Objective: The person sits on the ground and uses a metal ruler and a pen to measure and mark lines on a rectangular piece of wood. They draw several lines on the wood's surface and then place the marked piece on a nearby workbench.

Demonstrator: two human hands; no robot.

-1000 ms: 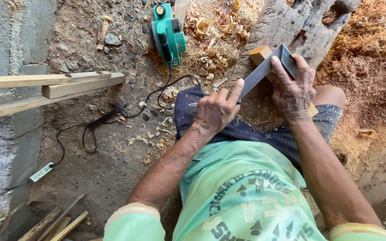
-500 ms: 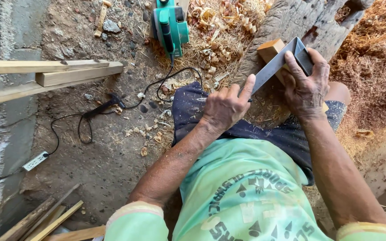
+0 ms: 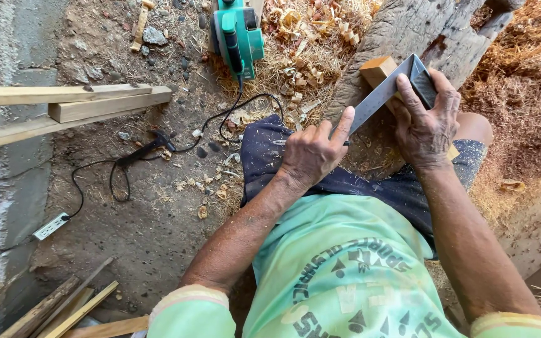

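My right hand (image 3: 426,122) grips the dark handle of a metal try square (image 3: 388,91) and presses it against a small light wooden block (image 3: 377,68). The square's steel blade slants down to the left. My left hand (image 3: 313,153) rests on my knee, its forefinger stretched up along the blade's lower end. Block and square lie over a weathered grey log (image 3: 408,31). Part of the block is hidden under my right hand.
A green electric planer (image 3: 238,34) lies at the top among wood shavings, its black cord (image 3: 158,147) trailing left to a white power strip (image 3: 51,226). Long wooden battens (image 3: 64,103) jut from the left; more sticks (image 3: 64,307) lie bottom left. Sawdust heaps at right.
The view has drifted a little, so everything sits slightly right and higher. My hands keep the same hold on the square and block, with the left forefinger still along the blade.
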